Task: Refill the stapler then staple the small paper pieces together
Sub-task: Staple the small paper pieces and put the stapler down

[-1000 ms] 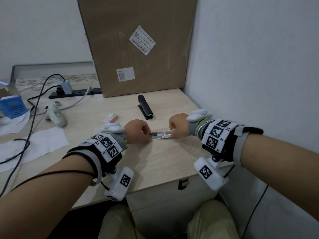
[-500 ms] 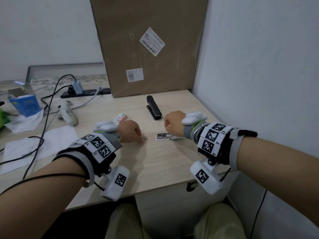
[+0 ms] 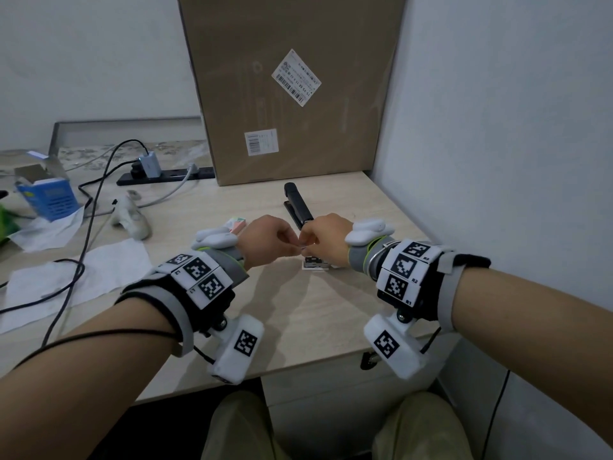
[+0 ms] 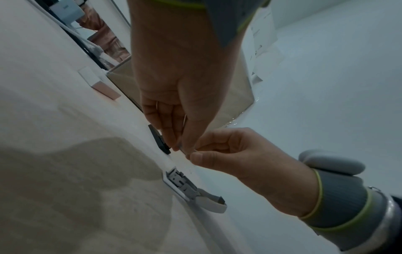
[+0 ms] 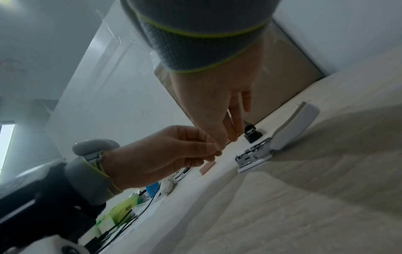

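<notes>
A small white stapler [image 3: 315,263] lies opened on the desk, its metal staple channel [image 4: 181,183] bared and its white lid [image 5: 293,127] swung back. Just above it both hands meet. My left hand [image 3: 293,249] and my right hand [image 3: 307,250] each pinch one end of a thin silvery staple strip [image 4: 185,151] with thumb and fingertips. The strip is tiny and mostly hidden by the fingertips [image 5: 220,146]. Behind the hands, a black stapler [image 3: 298,207] lies closed on the desk.
A pink staple box [image 3: 237,224] sits left of the black stapler. A large cardboard box [image 3: 292,94] leans on the back wall, and the right wall is close. A power strip [image 3: 166,175], cables, white tissues [image 3: 76,277] and a blue box [image 3: 53,197] fill the left side.
One second ago both hands rested on the white stapler on the desk. They then came apart, and now they are lifted and joined above it, pinching the strip.
</notes>
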`<state>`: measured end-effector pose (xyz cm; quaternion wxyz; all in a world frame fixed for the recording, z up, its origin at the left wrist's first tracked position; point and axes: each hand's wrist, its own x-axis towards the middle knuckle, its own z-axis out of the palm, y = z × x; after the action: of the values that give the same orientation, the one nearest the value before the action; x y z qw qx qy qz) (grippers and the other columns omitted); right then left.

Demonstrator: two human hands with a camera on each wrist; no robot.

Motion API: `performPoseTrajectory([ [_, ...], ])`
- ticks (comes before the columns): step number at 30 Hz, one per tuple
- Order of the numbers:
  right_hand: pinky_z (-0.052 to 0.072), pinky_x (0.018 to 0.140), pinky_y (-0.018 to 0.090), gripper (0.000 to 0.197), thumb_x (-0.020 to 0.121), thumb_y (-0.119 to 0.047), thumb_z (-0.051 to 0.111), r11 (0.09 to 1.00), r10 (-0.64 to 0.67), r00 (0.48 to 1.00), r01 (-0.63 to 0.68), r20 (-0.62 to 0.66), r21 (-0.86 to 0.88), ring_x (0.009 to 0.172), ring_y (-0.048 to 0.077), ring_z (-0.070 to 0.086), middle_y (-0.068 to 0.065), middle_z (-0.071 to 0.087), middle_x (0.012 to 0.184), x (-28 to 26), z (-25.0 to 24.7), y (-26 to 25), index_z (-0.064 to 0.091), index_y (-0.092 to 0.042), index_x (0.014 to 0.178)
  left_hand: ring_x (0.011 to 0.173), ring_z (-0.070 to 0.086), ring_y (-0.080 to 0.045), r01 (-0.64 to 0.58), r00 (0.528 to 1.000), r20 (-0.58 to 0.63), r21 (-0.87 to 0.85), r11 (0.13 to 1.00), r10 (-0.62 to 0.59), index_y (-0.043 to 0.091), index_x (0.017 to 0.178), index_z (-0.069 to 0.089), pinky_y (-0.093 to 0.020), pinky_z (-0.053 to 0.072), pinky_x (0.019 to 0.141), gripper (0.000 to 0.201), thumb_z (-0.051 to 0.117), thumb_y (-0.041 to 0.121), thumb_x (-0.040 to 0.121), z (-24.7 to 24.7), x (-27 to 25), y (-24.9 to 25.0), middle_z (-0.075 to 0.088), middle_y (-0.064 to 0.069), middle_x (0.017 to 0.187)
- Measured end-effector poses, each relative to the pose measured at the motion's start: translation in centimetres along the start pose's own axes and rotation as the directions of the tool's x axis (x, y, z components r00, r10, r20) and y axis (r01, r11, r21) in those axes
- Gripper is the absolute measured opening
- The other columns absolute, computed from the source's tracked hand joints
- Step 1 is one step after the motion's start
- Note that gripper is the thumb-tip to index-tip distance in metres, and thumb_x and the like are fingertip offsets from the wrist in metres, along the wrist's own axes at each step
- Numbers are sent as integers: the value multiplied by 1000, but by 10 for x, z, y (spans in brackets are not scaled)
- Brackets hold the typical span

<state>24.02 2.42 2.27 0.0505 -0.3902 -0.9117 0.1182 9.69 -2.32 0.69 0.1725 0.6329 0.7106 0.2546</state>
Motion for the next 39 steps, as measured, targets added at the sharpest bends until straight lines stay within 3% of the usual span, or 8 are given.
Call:
performPoseTrajectory([
  [7, 49, 84, 30, 27, 85, -26, 65, 998, 4, 999, -2, -33, 67, 103, 26, 64, 6, 70, 112, -2, -1, 4, 69, -16, 110, 78, 62, -16, -12, 1000, -17, 1, 1000, 12, 9, 88, 73, -24, 48, 69, 19, 75, 20, 73, 0, 1, 5, 69, -3, 83],
  [11, 48, 84, 29, 24, 84, -26, 66, 989, 19, 997, -8, -78, 151, 102, 23, 65, 5, 72, 109, -4, 1, 8, 72, -16, 105, 87, 68, -24, -32, 999, -25, -17, 999, 31, 7, 88, 72, -31, 53, 79, 19, 75, 18, 73, 2, 0, 8, 73, -10, 91],
  [14, 47, 79, 26, 22, 84, -27, 67, 987, 42, 995, -28, -91, 155, 100, 22, 65, 4, 73, 106, -4, 3, 14, 73, -17, 102, 84, 65, -17, -25, 1000, -10, -30, 999, 25, 8, 94, 69, -5, 45, 62, 24, 75, 19, 74, 5, 0, 7, 73, -6, 95],
  [16, 42, 73, 22, 20, 84, -24, 67, 991, 63, 993, -50, -101, 127, 98, 21, 66, 3, 73, 104, -5, 4, 18, 74, -16, 101, 83, 61, -11, -7, 1000, 27, -5, 1000, 7, 10, 100, 66, 1, 38, 55, 29, 75, 20, 74, 6, 0, 5, 69, 0, 96],
  [22, 42, 69, 23, 15, 82, -22, 66, 989, 110, 991, -102, -74, 107, 94, 21, 67, 2, 74, 100, -8, 11, 27, 74, -17, 94, 85, 58, -14, 25, 990, 137, 54, 998, -32, 8, 99, 70, -20, 46, 72, 25, 73, 17, 75, 16, 5, -1, 64, 0, 91],
  [28, 44, 70, 23, 16, 83, -23, 66, 989, 115, 993, -111, -38, 98, 93, 21, 68, 3, 75, 100, -7, 13, 26, 76, -16, 94, 76, 56, -15, 36, 988, 149, 51, 998, -44, 10, 91, 73, -16, 41, 59, 18, 73, 18, 75, 23, 9, 3, 61, 3, 76],
  [36, 40, 62, 21, 16, 83, -21, 65, 988, 112, 993, -106, -42, 110, 93, 21, 68, 3, 75, 99, -8, 13, 24, 77, -16, 93, 74, 57, -16, 49, 990, 128, 20, 999, -51, 10, 84, 74, -23, 46, 65, 14, 75, 19, 73, 27, 9, 2, 65, -2, 79],
  [39, 40, 66, 22, 17, 82, -20, 65, 989, 108, 993, -104, -37, 101, 93, 22, 67, 3, 75, 100, -9, 13, 22, 77, -16, 94, 73, 57, -15, 49, 991, 121, 13, 999, -51, 11, 82, 74, -21, 45, 62, 12, 75, 19, 73, 27, 9, 2, 65, -1, 76],
])
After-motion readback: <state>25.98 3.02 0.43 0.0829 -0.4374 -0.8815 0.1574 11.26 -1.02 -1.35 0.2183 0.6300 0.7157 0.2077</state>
